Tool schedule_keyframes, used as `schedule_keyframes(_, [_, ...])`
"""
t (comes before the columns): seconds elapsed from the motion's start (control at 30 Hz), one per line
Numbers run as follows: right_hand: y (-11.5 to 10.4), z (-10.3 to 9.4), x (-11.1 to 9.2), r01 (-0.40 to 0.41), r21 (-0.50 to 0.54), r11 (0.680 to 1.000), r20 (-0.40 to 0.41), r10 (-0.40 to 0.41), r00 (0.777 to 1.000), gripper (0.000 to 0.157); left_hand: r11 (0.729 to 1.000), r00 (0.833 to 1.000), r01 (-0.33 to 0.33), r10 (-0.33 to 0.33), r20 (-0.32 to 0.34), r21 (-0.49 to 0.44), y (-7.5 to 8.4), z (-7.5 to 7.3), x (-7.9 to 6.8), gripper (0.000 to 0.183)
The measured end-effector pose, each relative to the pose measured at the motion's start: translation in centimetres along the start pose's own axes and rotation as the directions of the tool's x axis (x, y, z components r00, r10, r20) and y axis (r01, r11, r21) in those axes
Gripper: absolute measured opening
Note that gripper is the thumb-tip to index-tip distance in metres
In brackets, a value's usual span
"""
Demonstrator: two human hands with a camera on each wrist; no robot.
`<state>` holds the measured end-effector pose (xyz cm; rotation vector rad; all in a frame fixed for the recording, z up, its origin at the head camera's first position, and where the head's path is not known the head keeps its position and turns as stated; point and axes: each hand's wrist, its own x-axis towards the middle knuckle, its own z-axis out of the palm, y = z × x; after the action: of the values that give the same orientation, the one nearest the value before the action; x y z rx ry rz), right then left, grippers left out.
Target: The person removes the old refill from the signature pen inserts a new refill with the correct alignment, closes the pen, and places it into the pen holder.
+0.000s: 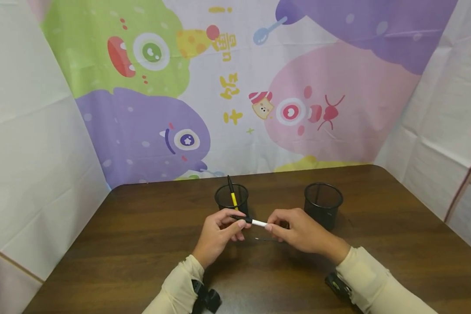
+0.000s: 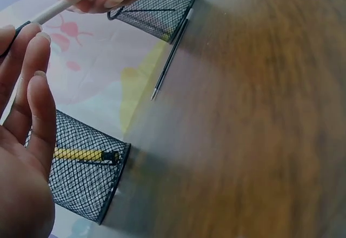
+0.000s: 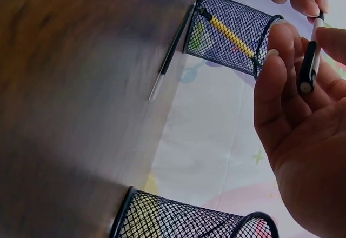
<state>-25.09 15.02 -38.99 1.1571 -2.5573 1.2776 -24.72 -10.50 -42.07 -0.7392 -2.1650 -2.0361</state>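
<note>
A slim black-and-white pen (image 1: 259, 223) is held level above the table between both hands. My left hand (image 1: 213, 237) pinches its black end between thumb and fingers. The right hand (image 1: 304, 231) pinches its white part with thumb and forefinger; in the right wrist view the pen's black end (image 3: 307, 78) points out over the palm. Below the hands, a thin dark pen refill (image 2: 170, 59) lies on the table, partly hidden by the right hand in the head view.
A black mesh pen cup (image 1: 221, 203) stands behind the left hand with a yellow-and-black pen (image 1: 233, 198) leaning in it. Another mesh cup (image 1: 322, 211) stands behind the right hand. The brown wooden table (image 1: 149, 248) ends at a printed cloth backdrop (image 1: 235, 148).
</note>
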Motion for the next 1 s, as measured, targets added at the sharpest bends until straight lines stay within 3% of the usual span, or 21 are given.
schedule_keyframes(0.27, [-0.2, 0.2, 0.0, -0.016, -0.005, 1.0, 0.006, 0.016, 1.0, 0.007, 1.0, 1.0, 0.006, -0.006, 0.004, 0.025, -0.1, 0.5, 0.2, 0.026])
schedule_keyframes(0.67, [-0.3, 0.5, 0.2, -0.002, -0.001, 1.0, 0.064, 0.002, 0.998, 0.014, 0.999, 1.0, -0.006, 0.005, 0.027, 0.044, 0.1, 1.2, 0.1, 0.022])
schedule_keyframes(1.0, [-0.2, 0.7, 0.0, 0.019, -0.016, 1.0, 0.092, -0.017, 0.996, 0.019, 0.999, 0.999, 0.036, -0.037, 0.028, 0.039, 0.3, 1.5, 0.0, 0.019])
